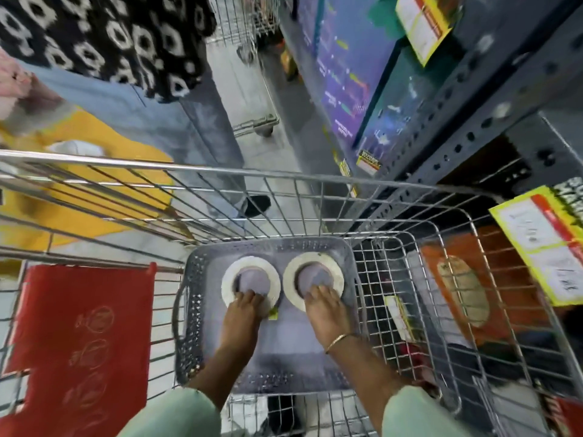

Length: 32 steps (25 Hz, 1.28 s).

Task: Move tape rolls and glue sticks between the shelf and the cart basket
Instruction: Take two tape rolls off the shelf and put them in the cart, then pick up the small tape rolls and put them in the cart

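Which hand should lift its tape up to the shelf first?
Probably the right hand: its tape roll lies nearer the shelf, which stands on the right. The left hand would have to cross over.

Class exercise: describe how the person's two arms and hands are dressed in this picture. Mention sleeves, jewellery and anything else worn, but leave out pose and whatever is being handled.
Both arms wear pale mint-green sleeves, the left sleeve and right sleeve, ending short of the forearms. The left hand is bare, with no glove. The right hand is also ungloved, with a thin gold bangle at its wrist. No rings or watch can be made out.
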### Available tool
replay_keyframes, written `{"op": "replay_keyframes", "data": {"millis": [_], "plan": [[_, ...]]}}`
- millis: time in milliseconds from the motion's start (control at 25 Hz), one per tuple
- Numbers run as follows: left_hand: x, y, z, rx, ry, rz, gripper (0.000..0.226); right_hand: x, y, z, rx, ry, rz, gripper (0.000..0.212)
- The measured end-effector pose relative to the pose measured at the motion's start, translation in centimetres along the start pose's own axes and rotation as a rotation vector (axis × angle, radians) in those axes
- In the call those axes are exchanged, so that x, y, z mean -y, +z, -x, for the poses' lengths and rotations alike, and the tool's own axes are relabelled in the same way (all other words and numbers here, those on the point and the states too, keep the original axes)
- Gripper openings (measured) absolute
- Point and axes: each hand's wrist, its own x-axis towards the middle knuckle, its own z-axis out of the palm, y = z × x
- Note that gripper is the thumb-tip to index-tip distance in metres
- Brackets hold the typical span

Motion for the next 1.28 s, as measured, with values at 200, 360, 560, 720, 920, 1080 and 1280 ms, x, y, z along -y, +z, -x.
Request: {"op": "replay_keyframes", "data": {"millis": [200, 360, 560, 720, 920, 1080, 1280], "plan": [[0.0, -0.4, -0.1, -0.040, 0.072, 0.008, 0.057, -0.3, -1.2, 0.5, -0.045, -0.003, -0.032, 0.026], [-2.9, -5.1, 1.8, -0.166, 0.098, 0.086, 0.046, -1.1, -7.1, 2.4, -0.259, -0.014, -0.094, 0.012], [-12.5, -14.5, 4.7, -0.329, 0.265, 0.309, 0.042, -6.4, -20.3, 11.4, -0.578, 0.113, -0.365, 0.022], [-24.3, -21.6, 8.2, -0.462, 0.584, 0.374, 0.042, -13.3, -28.7, 23.3, -0.872, 0.288, -0.445, 0.020], [-38.7, -23.9, 13.0, -0.230, 0.940, 0.369, 0.043, -23.5, -30.1, 37.4, -0.773, 0.775, -0.551, 0.028], [-47.8, -23.0, 12.7, -0.124, 0.940, -0.020, 0.051, -26.4, -26.1, 43.3, -0.485, 0.956, -0.531, 0.037], [-51.6, -22.4, 9.0, -0.150, 1.054, -0.346, 0.049, -25.6, -22.3, 43.5, -0.392, 0.985, -0.528, 0.051]]}}
